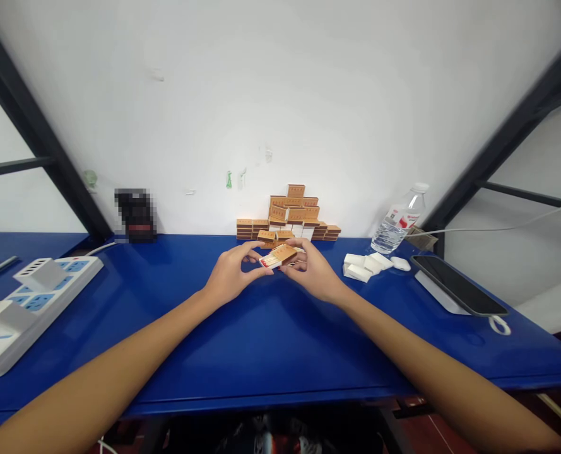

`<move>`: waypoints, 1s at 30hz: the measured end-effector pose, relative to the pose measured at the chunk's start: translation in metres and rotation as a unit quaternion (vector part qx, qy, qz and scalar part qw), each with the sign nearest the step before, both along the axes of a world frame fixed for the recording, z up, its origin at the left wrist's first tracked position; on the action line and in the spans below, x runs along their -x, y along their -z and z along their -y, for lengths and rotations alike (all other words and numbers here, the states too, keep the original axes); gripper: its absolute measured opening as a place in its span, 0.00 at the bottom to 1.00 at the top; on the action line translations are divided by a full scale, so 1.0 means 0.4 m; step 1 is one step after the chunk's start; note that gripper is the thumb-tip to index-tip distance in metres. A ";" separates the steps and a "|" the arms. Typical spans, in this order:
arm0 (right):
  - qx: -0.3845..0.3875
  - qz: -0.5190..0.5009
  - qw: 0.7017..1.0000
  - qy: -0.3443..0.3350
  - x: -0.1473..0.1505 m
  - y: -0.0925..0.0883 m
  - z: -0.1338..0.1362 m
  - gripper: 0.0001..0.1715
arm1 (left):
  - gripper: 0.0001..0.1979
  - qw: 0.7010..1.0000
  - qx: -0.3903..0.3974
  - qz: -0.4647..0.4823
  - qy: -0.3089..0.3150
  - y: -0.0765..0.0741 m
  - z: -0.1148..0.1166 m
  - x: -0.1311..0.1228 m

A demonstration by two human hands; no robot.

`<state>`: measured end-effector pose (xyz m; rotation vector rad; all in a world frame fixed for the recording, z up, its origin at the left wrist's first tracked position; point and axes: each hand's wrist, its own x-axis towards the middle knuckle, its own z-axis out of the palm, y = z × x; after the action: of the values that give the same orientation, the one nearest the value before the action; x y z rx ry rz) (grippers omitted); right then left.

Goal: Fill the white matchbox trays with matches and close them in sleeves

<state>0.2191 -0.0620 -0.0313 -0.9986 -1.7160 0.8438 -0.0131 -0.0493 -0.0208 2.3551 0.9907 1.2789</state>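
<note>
The fingers of the left hand [228, 272] and right hand [318, 276] grasp opposite ends of a partly opened matchbox [286, 253], its red-tipped matches [273, 258] facing the left hand, above the blue tabletop [256, 353] and just in front of stacked matchboxes [295, 203], with a plastic bottle [400, 219] well apart at the right.

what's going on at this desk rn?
A person holds a partly open orange-brown cardboard matchbox above a glossy blue tabletop. The right hand is at its closed end; the left hand is at the open end, where pale red-tipped matches show. Behind, a stepped stack of similar orange-brown matchboxes stands by the white wall.
</note>
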 end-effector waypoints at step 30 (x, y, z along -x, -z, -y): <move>0.037 0.011 0.998 -0.049 0.028 -0.033 0.057 0.40 | 0.24 0.997 0.034 -0.036 -0.051 -0.002 -0.018 0.009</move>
<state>0.2079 -0.0850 -0.0180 -0.9821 -1.7742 0.9695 -0.0166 -0.0420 -0.0202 2.3409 1.1730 1.1823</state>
